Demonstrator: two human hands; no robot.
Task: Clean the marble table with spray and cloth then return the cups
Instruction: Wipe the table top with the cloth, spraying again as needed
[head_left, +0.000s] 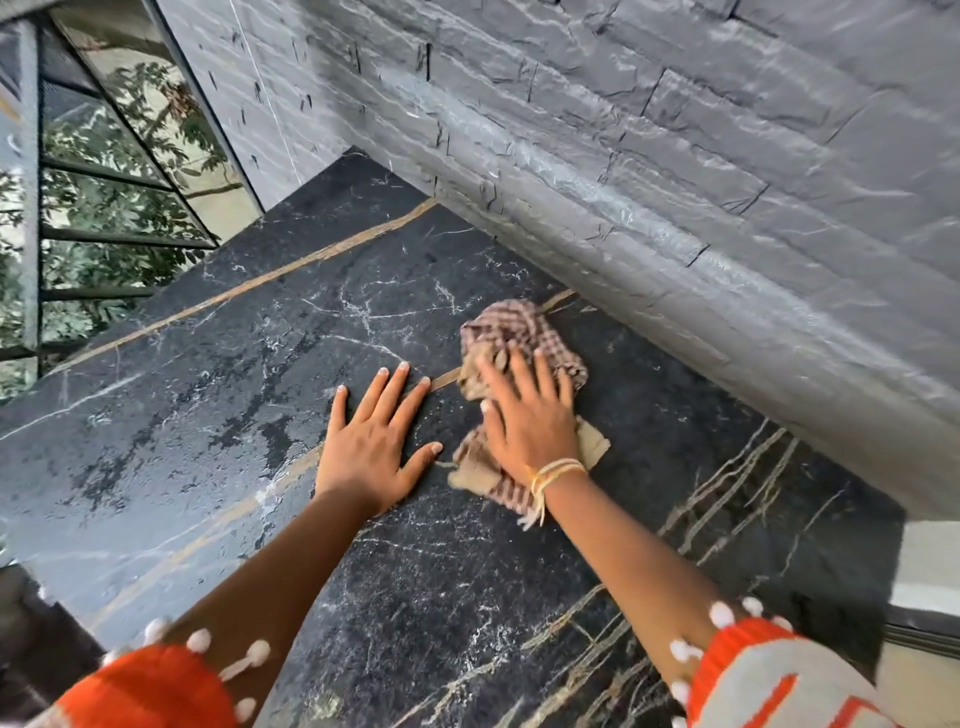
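Wiping stage: right hand (530, 421) flat, fingers straight, pressing the checked cloth (511, 364) onto the marble table (218, 395) near the stone wall (675, 171). Left hand (376, 441) flat on bare marble just beside it, bracing. Wet-looking sheen lies leftward, so next strokes likely run that way. Spray and cups out of view; cloth edges blurred.

Checked brown-and-cream cloth (519, 358): middle hidden under the flat right hand (524, 421); both smeared by motion blur, weave unclear.
Black white-veined marble table (218, 395): cut off at left and bottom edges.
Orange-and-grey knitted sleeves with white bobbles (769, 680): cut off at bottom edge.
Metal-framed window (104, 208): cut off at left.
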